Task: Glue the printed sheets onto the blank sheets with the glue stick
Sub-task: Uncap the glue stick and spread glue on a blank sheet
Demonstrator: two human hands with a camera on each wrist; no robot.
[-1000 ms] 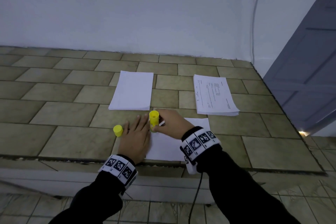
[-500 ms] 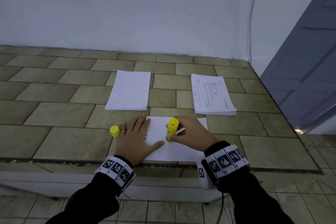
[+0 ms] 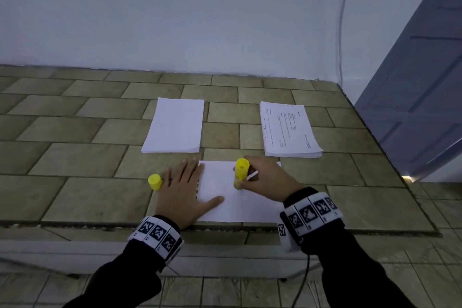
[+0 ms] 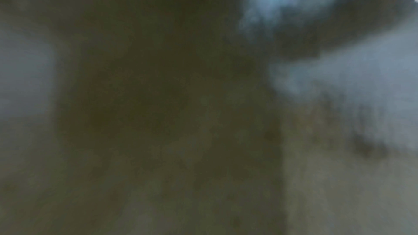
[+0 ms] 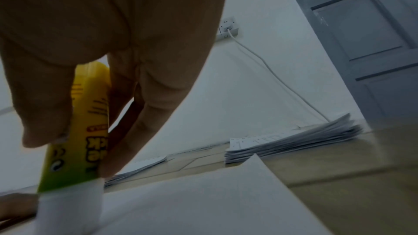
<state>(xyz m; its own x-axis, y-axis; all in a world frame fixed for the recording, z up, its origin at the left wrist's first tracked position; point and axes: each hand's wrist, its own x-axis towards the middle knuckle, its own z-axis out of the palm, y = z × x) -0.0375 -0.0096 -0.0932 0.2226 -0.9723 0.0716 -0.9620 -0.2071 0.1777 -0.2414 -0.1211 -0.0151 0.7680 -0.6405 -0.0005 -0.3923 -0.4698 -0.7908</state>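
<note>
Right hand (image 3: 266, 179) grips a yellow glue stick (image 3: 241, 173) upright on a white sheet (image 3: 240, 204); left hand (image 3: 183, 191) presses flat, fingers spread, on its edge.

Yellow glue stick (image 3: 241, 174), yellow cap (image 3: 154, 182), white sheets (image 3: 175, 126), olive tiles (image 3: 85, 160).

The light is dim, cool and even, with soft shadows; the head view bends at its edges; the left wrist view is only dark blur; the right wrist view is smeared near the hand (image 5: 108, 45).
</note>
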